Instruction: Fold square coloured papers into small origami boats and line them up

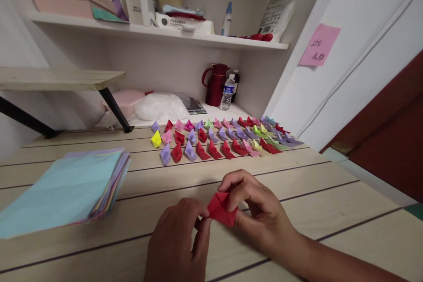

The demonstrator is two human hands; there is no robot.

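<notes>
A small folded piece of red paper is held just above a pale wooden table, low and near the middle of the view. The left hand pinches its left edge between thumb and fingertips, the fingers drawn close together. The right hand grips its right side, thumb in front and curled fingers wrapped over the top. Both hands are closed on the paper, which is partly folded into a pointed shape.

Beyond the hands, rows of finished paper boats stand on the table in red, purple, pink, yellow and green. To the left lies a stack of coloured paper sheets, with a light blue sheet on top.

Further back, a dark red jug and a clear water bottle stand beside each other on a white ledge. A white shelf above carries boxes and packets. A pink sticky note with handwriting is stuck to the white panel on the right.
</notes>
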